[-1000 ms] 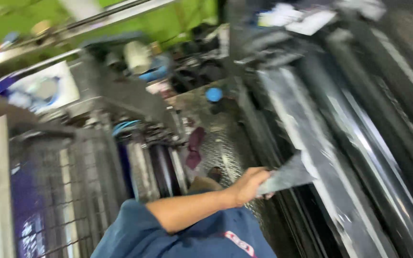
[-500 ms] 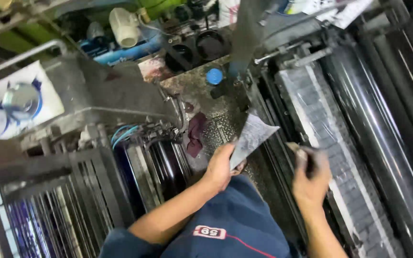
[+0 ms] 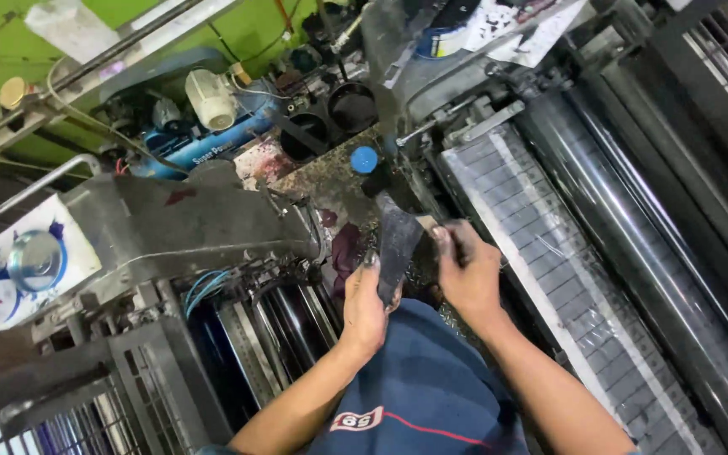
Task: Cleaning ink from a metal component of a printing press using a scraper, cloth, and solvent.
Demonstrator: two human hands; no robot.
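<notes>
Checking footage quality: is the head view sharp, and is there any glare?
Head view: sharp on both hands, the left hand holding a dark ink-stained sheet; bright glare streaks along the glossy black roller; edges bend slightly from the wide lens.

Dark blue garment (image 3: 431, 396) at bottom centre, plain cloth, soft folds. White oval badge with red marking on lower left part; thin red line runs from badge toward right. Both forearms bare, no sleeves past elbows, no watch, no gloves. Left hand (image 3: 364, 303) and right hand (image 3: 469, 270) bare, fingertips smudged dark with grime.
</notes>
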